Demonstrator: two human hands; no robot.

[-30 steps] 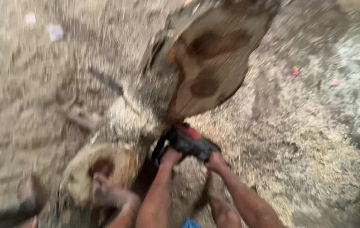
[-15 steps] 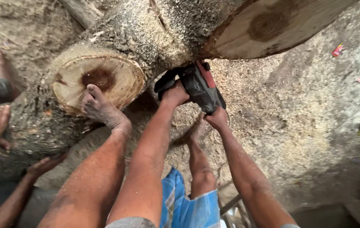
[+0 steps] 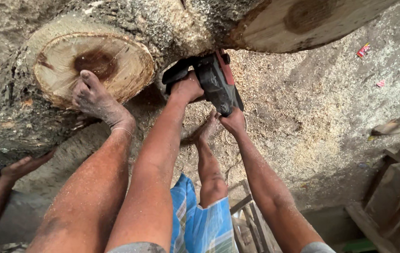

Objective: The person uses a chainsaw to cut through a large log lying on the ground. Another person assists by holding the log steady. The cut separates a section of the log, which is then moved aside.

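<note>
While the chainsaw (image 3: pixel 214 82) sits low against the big log (image 3: pixel 172 28), just under the fork where two cut limbs meet, both hands are clamped on it. The saw's body is black with a red side, and its far end is hidden against the bark, so the bar cannot be seen. The left hand (image 3: pixel 187 88) is closed over the front handle on the saw's left, wrist straight, the forearm running long from the near edge. The right hand (image 3: pixel 233 122) is wrapped round the rear grip at the saw's near right end, with that arm stretched out from the near right.

Left of the saw, the person's bare left foot (image 3: pixel 94 99) is pressed on the round cut face (image 3: pixel 94 65) of one limb, toes up on the pale wood with its dark centre. The right foot (image 3: pixel 208 129) stands on the sawdust-covered ground (image 3: pixel 312 122) between the arms. A second cut face (image 3: pixel 298 23) lies far right. Another person's hand (image 3: pixel 22 166) rests against the log's near left side. A wooden frame (image 3: pixel 397 187) stands near right.
</note>
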